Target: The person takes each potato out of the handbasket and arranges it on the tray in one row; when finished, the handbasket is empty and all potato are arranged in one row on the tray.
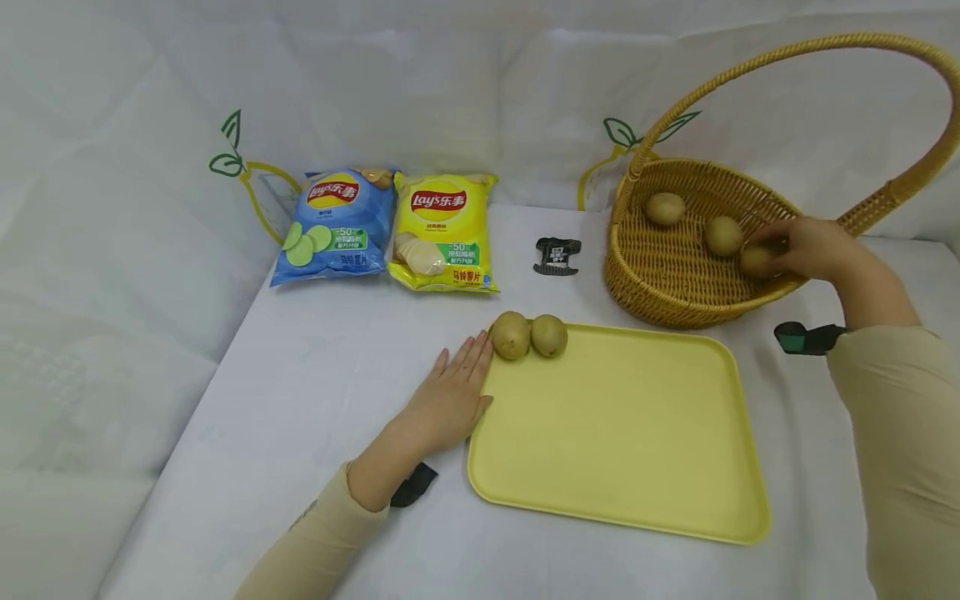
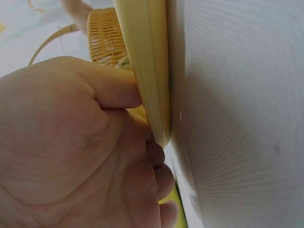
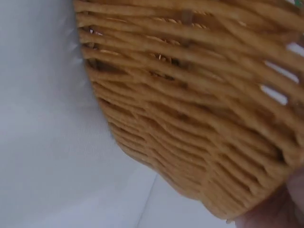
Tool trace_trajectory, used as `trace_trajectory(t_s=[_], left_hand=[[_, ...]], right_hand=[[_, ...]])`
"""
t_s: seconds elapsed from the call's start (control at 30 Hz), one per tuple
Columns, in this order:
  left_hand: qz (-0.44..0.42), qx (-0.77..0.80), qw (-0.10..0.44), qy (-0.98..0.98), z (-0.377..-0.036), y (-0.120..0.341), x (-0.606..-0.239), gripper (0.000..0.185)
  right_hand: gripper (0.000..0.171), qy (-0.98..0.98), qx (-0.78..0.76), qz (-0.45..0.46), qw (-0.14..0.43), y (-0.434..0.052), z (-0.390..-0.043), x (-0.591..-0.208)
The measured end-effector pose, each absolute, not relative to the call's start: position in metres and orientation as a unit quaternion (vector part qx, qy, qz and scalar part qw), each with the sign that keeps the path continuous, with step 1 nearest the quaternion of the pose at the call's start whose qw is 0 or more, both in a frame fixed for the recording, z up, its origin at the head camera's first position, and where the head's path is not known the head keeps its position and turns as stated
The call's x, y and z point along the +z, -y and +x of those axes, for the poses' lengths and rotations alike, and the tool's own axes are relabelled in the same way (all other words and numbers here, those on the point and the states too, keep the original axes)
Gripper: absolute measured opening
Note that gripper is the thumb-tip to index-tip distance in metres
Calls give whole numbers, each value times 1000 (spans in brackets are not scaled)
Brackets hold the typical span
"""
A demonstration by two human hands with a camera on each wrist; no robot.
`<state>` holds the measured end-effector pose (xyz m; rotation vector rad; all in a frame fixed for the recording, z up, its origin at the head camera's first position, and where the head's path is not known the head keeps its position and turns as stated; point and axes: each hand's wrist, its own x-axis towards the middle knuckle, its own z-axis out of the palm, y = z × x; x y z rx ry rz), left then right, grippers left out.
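My right hand (image 1: 806, 246) reaches over the near right rim of a wicker basket (image 1: 660, 300), its fingers round a brown kiwi (image 1: 757, 261). Two more kiwis, one close beside the held one (image 1: 724, 237) and one farther left (image 1: 666, 209), lie in the basket. In the right wrist view the basket's woven wall (image 3: 180, 109) hides most of the hand. My left hand (image 1: 450, 400) lies with straight fingers along the left edge of a yellow tray (image 1: 615, 425), thumb over its rim. Two kiwis (image 1: 511, 335) sit side by side in the tray's far left corner.
Behind the tray, a blue chip bag (image 1: 333, 223) and a yellow chip bag (image 1: 442, 233) lean at the back of the white-covered table. A small black label (image 1: 557, 256) lies between them and the basket. The basket's tall handle (image 1: 795, 54) arches above it.
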<state>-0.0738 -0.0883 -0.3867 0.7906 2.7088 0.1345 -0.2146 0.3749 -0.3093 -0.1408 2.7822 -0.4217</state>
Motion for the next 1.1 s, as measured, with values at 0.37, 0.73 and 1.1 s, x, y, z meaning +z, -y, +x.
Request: trace_trajectory(t_s=[0.37, 0.73, 1.1], left_hand=[[276, 47, 159, -947, -74, 87, -385, 67], [275, 49, 163, -946, -74, 87, -383, 67], [277, 52, 162, -946, -73, 88, -385, 67]], right_hand=[[53, -978, -139, -58, 141, -376, -216, -312], [53, -969, -177, -98, 145, -359, -213, -315], [49, -959, -227, -116, 126, -329, -210, -323]])
